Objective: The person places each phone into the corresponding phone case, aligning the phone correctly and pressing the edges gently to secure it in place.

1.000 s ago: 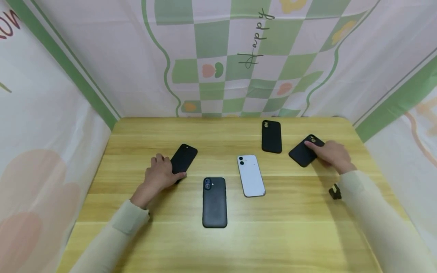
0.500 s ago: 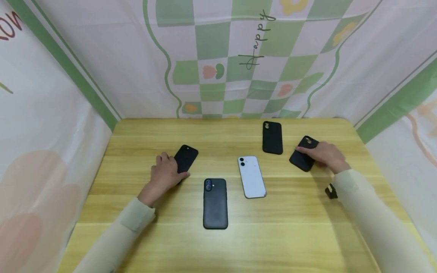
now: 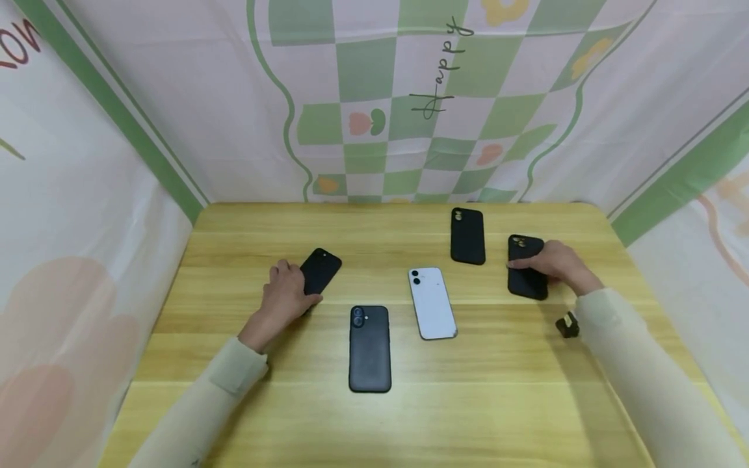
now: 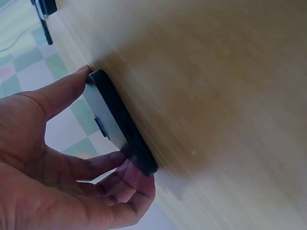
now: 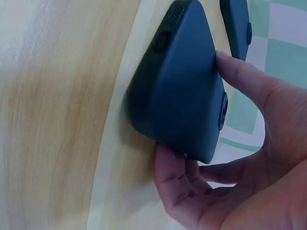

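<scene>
On the left of the table, a black phone (image 3: 322, 268) lies slanted, and my left hand (image 3: 283, 296) grips it by its two long edges. In the left wrist view that phone (image 4: 122, 127) is held between thumb and fingers, close to the wood. Over on the right, my right hand (image 3: 563, 263) holds a black phone case (image 3: 529, 286) with camera cutouts at its far end. The right wrist view shows the case (image 5: 180, 91) pinched across its width, thumb on one edge and fingers on the other, its port opening facing the camera.
A second black phone case (image 3: 467, 242) lies near the back edge. A white phone (image 3: 433, 304), camera side up, lies right of the middle. Nearer the front is a dark grey phone (image 3: 370, 354). A patterned curtain (image 3: 363, 71) hangs behind the wooden table (image 3: 456, 416).
My right hand has turned the phone case from a slant to nearly upright in the head view. My left hand has shifted slightly rightward on its phone. Other phones lie still.
</scene>
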